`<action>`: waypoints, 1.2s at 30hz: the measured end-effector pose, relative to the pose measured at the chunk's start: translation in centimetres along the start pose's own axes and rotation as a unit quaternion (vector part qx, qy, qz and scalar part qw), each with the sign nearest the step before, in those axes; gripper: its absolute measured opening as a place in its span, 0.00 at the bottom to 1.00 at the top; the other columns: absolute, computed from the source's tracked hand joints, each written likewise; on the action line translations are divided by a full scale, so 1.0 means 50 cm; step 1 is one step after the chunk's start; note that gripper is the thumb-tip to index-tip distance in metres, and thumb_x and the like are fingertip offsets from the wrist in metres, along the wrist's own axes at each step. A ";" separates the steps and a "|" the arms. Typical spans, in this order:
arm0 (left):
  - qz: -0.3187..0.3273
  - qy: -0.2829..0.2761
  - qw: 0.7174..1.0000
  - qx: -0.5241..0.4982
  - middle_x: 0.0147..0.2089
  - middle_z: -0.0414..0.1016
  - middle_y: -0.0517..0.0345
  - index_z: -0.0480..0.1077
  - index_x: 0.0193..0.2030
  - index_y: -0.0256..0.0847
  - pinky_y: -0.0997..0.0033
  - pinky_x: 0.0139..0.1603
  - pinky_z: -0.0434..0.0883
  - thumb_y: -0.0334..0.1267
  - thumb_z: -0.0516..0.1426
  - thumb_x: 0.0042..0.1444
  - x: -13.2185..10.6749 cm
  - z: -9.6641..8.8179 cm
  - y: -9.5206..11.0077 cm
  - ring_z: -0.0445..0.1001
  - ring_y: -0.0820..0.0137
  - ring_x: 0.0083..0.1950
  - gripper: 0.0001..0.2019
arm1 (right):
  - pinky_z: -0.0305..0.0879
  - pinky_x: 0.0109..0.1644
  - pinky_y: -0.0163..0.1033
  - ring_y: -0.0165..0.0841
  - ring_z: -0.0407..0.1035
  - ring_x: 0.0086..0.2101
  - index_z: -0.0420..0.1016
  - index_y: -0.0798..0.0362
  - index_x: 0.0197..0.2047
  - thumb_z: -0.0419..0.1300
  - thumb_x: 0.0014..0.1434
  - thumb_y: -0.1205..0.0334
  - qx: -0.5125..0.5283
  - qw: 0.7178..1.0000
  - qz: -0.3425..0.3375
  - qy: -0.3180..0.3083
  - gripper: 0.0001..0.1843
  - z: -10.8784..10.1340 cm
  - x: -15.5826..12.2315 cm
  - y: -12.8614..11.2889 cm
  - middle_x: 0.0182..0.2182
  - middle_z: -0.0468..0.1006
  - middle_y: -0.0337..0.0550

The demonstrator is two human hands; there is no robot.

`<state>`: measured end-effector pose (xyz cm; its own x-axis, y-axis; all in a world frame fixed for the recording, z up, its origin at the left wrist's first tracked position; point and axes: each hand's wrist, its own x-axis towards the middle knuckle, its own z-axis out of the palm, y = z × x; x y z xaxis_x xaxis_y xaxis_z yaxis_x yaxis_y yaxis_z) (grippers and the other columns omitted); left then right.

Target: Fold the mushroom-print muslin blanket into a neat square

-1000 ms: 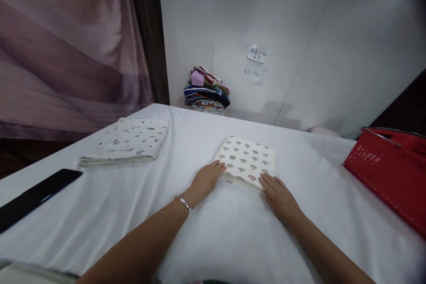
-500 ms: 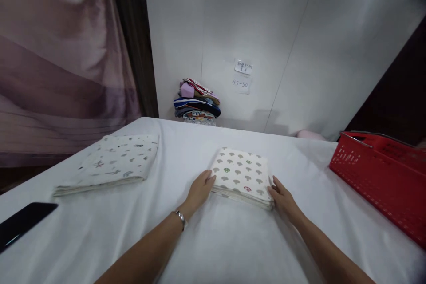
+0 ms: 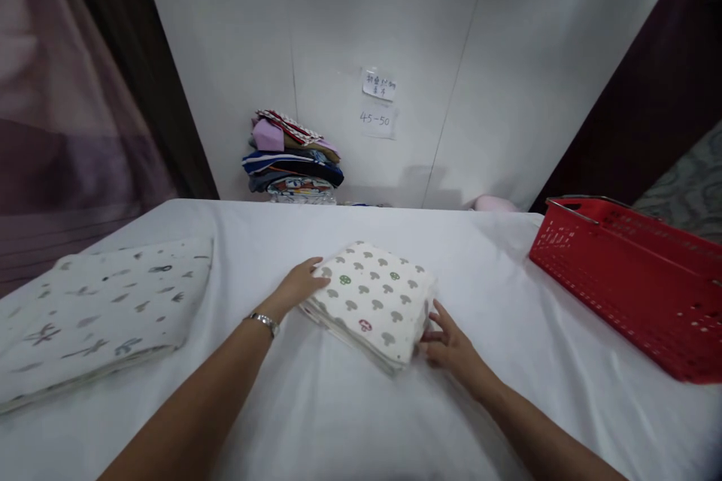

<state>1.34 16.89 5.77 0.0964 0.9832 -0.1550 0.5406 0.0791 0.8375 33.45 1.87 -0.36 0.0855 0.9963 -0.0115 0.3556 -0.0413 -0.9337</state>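
Note:
A folded white cloth [image 3: 366, 293] printed with grey mushrooms and a few green and red ones lies turned at an angle in the middle of the table. My left hand [image 3: 298, 287], with a silver bracelet at its wrist, grips the cloth's left corner. At the right edge, my right hand [image 3: 450, 346] has its bent fingers against the layers, some tips hidden behind them. Farther left rests a larger folded white cloth [image 3: 118, 308] with small grey plant-like prints, untouched.
A red plastic basket [image 3: 620, 293] with a metal handle stands on the right of the white-covered table [image 3: 271, 406]. Behind the table's far edge is a stack of folded fabrics [image 3: 293, 161]. Paper notes [image 3: 379, 120] hang on the wall.
The mushroom-print cloth has turned clockwise between my hands, its near right corner now closer to me. My view has shifted right and down; the black flat object at left is out of sight.

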 end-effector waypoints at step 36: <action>0.314 0.010 0.876 0.366 0.66 0.56 0.48 0.58 0.62 0.42 0.51 0.67 0.44 0.53 0.50 0.58 -0.033 0.082 0.000 0.49 0.58 0.68 0.28 | 0.45 0.64 0.55 0.42 0.37 0.65 0.49 0.51 0.67 0.49 0.63 0.51 -0.395 0.853 -0.330 -0.089 0.31 0.100 0.259 -0.167 0.66 0.46 0.50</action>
<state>4.59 14.57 3.88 0.5567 0.7979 0.2312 0.7775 -0.5984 0.1932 26.94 15.48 5.48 -0.4935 0.8149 0.3039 0.7936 0.5649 -0.2261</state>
